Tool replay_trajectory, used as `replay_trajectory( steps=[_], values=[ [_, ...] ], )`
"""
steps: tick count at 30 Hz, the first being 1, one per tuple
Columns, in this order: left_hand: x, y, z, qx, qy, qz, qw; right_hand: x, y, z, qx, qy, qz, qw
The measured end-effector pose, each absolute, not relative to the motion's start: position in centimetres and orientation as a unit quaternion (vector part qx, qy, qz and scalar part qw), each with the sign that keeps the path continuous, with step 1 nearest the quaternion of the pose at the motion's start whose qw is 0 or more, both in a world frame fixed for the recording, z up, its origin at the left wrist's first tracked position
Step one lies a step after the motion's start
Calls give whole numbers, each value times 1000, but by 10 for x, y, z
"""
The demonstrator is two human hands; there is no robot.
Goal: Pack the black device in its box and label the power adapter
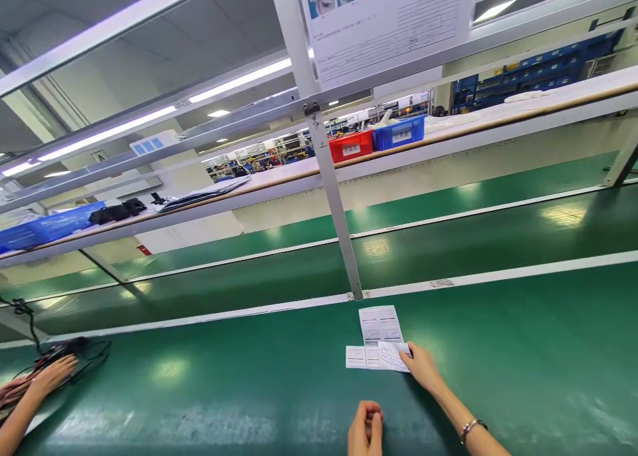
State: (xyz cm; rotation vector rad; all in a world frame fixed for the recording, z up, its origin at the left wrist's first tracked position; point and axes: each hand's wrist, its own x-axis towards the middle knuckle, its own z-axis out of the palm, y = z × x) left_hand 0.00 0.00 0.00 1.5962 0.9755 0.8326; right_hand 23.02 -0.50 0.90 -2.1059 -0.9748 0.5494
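Observation:
My right hand (423, 367) pinches the right edge of a small printed paper slip (391, 353) between thumb and fingers. The slip lies tilted over a row of printed labels (355, 357) on the green work surface. Just behind them is a larger printed sheet (379, 324) divided into boxes, its lower edge partly covered. Nearer to me, below the papers, my left hand (366, 431) is loosely closed, fingers curled toward the thumb, with nothing visible in it. It does not touch the papers.
At far left a co-worker's hands (52, 376) are on black cables (92, 359). A metal post (333, 197) rises behind the papers. The raised shelf carries a red bin (351, 147), a blue bin (399, 134) and another blue bin (52, 227). A printed sheet (383, 37) hangs above.

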Motion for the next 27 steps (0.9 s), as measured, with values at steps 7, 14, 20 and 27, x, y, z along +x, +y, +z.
replay_trajectory(
  steps=[7, 14, 20, 27],
  values=[
    [0, 10, 45, 721, 302, 325, 532, 224, 35, 9, -874, -374, 119, 286],
    [-18, 49, 107, 860, 294, 218, 357, 217, 67, 26, -880, -375, 83, 280],
    [23, 83, 54, 898, 296, 115, 304, 221, 86, 24, -879, -379, 65, 282],
    [51, 98, 27, 896, 296, 144, 300, 240, 92, 11, -898, -351, 53, 258]
  ],
)
